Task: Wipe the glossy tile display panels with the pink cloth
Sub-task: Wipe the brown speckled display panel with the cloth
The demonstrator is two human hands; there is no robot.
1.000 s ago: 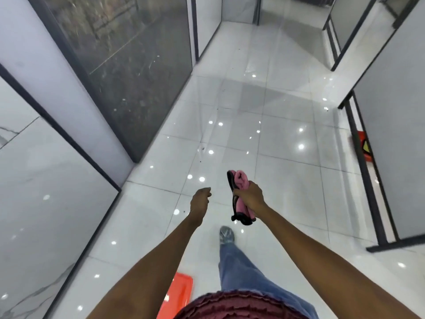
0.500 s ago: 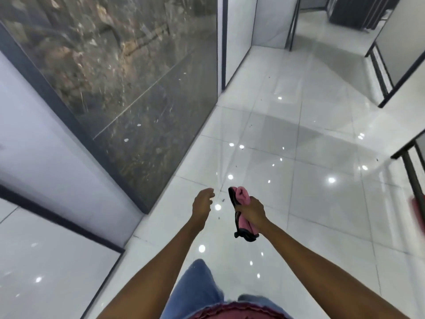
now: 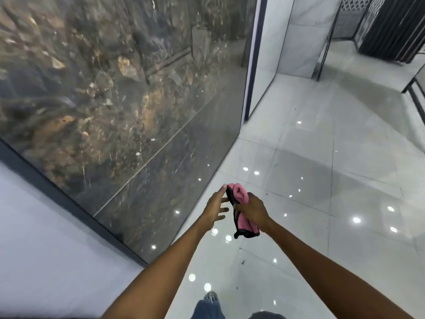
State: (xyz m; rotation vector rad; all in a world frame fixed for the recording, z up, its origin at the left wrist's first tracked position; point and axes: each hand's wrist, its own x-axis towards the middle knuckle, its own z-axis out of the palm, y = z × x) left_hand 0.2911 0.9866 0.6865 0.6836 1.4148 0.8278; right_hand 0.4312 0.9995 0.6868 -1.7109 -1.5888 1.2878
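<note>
1. The floor underfoot is glossy; a hurried step toward the panel could slip.
2. The right hand is curled tight round the bunched pink cloth, held over the floor; wiping with it wadded risks dragging its dark edging across the tile.
3. The left hand is spread, fingers straight, fingertips at the cloth's top edge, possibly touching; motion blur hides it.
4. The dark glossy panel stands left, not yet touched.
</note>
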